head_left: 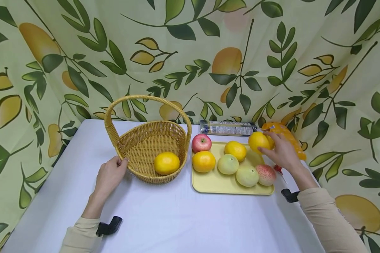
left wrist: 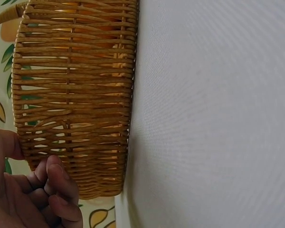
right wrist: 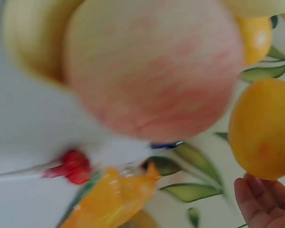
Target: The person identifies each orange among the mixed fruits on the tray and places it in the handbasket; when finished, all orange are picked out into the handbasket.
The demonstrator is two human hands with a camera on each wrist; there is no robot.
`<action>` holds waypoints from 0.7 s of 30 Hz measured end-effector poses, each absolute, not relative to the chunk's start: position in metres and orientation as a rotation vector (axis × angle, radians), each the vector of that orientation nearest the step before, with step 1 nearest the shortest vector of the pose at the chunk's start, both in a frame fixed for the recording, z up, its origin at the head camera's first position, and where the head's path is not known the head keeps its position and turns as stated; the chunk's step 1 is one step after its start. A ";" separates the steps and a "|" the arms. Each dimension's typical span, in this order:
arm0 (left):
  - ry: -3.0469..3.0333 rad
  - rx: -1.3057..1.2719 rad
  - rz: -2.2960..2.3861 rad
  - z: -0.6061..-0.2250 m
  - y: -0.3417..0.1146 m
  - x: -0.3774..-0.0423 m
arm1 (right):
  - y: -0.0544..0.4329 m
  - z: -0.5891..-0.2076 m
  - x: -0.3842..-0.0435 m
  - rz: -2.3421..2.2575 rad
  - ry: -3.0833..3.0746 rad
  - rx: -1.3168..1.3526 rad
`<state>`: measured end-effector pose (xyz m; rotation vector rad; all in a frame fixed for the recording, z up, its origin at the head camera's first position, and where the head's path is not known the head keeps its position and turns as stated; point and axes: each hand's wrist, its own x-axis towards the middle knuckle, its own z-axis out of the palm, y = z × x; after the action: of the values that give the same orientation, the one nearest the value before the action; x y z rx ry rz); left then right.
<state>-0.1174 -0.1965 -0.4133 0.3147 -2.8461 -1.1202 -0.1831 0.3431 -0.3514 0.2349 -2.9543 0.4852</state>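
Observation:
My left hand (head_left: 110, 177) pinches the near-left rim of a woven wicker basket (head_left: 139, 172), with the thumb at its edge. In the left wrist view, curled fingers (left wrist: 61, 183) lie against the weave. One oval yellow-orange fruit (head_left: 166, 163) lies inside the basket. Over the back right corner of a yellow tray (head_left: 209, 188), my right hand (head_left: 282, 151) grips another yellow-orange fruit (head_left: 258, 141) between thumb and fingers. The tray bears a red apple (head_left: 201, 142), an orange fruit (head_left: 204, 161), a yellow fruit (head_left: 235, 151), pale green fruits (head_left: 247, 176) and a pinkish peach (head_left: 266, 175).
Behind the tray lies a clear, printed plastic package (head_left: 229, 128). An orange bag (head_left: 286, 137) sits at the back right, and a red lollipop (right wrist: 76, 167) lies beside the tray. The basket's tall handle (head_left: 149, 97) arches upward. A leaf-patterned cloth (head_left: 190, 52) hangs behind the white table (head_left: 183, 225).

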 end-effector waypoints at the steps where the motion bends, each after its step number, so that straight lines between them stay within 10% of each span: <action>1: -2.845 0.314 -1.115 -0.414 -0.197 -0.118 | 0.338 -0.349 -0.182 0.492 -2.914 0.246; 21: -2.868 0.320 -1.142 -0.411 -0.195 -0.117 | 0.156 -0.298 -0.150 0.703 -2.359 1.070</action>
<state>-0.1167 -0.1953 -0.4106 0.3202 -2.8682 -1.1420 -0.1500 0.1562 -0.2979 1.0701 -2.3588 0.7032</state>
